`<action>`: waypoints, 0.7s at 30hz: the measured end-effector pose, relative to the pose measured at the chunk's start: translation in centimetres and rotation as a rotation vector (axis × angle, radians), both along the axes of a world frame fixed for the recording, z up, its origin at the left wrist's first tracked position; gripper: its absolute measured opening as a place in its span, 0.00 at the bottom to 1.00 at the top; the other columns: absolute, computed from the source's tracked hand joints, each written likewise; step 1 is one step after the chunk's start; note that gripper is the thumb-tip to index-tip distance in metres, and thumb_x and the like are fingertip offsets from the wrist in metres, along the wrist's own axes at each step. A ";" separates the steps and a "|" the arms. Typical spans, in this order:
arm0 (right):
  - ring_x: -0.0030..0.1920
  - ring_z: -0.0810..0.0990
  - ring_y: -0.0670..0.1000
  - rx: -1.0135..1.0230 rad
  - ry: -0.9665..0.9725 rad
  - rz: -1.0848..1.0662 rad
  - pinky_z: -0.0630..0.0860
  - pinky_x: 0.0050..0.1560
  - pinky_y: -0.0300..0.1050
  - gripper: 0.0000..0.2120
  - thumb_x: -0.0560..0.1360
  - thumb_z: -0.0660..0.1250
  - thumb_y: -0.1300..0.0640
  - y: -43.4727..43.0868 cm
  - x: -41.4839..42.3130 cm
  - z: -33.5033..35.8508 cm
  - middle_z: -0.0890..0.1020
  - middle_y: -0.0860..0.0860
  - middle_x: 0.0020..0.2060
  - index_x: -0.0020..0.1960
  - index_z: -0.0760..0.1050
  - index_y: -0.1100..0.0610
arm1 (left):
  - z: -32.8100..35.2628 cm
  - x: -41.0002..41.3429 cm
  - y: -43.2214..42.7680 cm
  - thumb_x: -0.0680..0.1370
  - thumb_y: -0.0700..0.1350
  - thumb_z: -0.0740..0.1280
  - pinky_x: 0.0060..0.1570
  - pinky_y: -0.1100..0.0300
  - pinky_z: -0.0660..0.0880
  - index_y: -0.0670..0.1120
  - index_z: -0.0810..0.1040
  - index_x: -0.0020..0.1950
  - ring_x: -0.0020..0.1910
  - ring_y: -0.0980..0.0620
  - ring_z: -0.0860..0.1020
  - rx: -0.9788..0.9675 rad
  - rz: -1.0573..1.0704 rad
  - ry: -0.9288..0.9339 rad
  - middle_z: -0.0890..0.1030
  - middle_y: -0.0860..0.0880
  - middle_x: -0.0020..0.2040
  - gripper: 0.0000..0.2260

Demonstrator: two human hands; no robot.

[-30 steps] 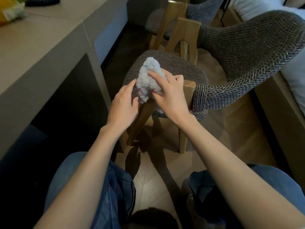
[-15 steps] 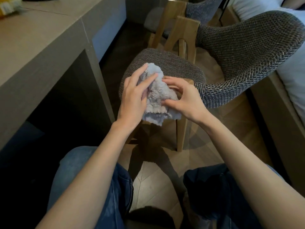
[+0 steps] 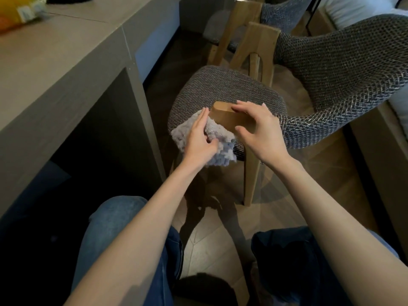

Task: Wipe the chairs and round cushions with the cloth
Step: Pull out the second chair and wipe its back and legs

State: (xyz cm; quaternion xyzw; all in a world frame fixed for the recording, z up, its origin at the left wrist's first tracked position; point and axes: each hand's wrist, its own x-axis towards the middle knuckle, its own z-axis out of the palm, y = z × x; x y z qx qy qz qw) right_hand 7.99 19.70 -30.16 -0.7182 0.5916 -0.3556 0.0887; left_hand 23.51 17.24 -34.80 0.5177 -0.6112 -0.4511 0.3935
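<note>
left hand (image 3: 199, 138) holds the cloth (image 3: 223, 151) at the chair (image 3: 220, 89) (pressing, perhaps), right hand (image 3: 260, 133) grips its leg (image 3: 223, 113).

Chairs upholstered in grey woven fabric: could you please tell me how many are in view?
2. One wooden-legged grey woven chair is at centre; a second chair stands behind it at the top edge, cropped. Others may be hidden.
</note>
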 end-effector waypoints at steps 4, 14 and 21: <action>0.69 0.70 0.51 -0.022 0.043 0.011 0.49 0.73 0.46 0.25 0.71 0.71 0.66 0.1 0.0 -0.2 0.76 0.51 0.66 0.66 0.75 0.53 | -0.7 -0.2 -0.9 0.74 0.37 0.72 0.69 0.56 0.66 0.47 0.63 0.76 0.71 0.53 0.66 -0.065 0.137 0.009 0.69 0.48 0.72 0.33; 0.69 0.67 0.54 -0.197 0.390 -0.142 0.57 0.72 0.53 0.21 0.80 0.59 0.52 -0.6 1.3 -2.9 0.72 0.50 0.68 0.73 0.66 0.52 | -5.1 -0.9 -1.7 0.78 0.36 0.65 0.71 0.56 0.62 0.47 0.60 0.76 0.73 0.51 0.63 -0.214 0.086 -0.047 0.66 0.45 0.72 0.28; 0.69 0.64 0.54 -0.274 0.459 -0.212 0.54 0.70 0.53 0.23 0.80 0.59 0.50 -1.1 1.6 -4.3 0.71 0.51 0.69 0.74 0.65 0.51 | -12.4 0.1 -0.7 0.76 0.38 0.68 0.69 0.47 0.64 0.53 0.59 0.76 0.69 0.46 0.62 -0.066 0.299 -0.342 0.62 0.43 0.69 0.32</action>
